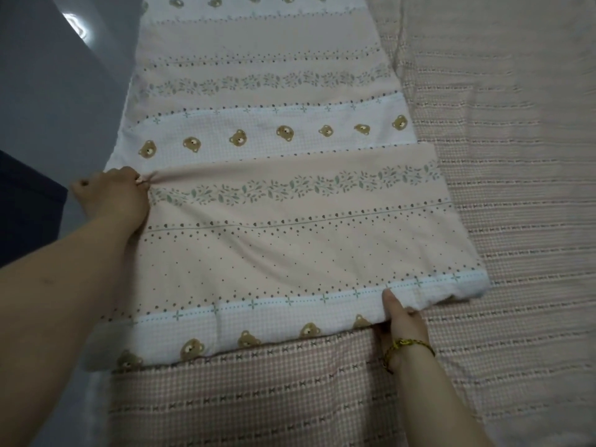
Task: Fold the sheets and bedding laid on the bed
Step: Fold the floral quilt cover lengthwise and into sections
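Bedding (290, 237) spans left hand (116, 198), right hand (403, 321), seemingly gripped.

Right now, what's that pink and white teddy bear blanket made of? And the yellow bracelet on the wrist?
The pink and white bear-print blanket looks like soft, matt woven cloth, probably cotton, lightly padded: its folded near edge is plump. The yellow braided bracelet looks like knotted thread or cord, not metal: no shine, visible plaits.

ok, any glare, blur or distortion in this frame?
Head view: dim, flat light, faint shadows; one glare patch on the floor top left; whole frame slightly soft, bear print on the blanket legible anyway; wide-angle lens bows straight edges toward the borders.
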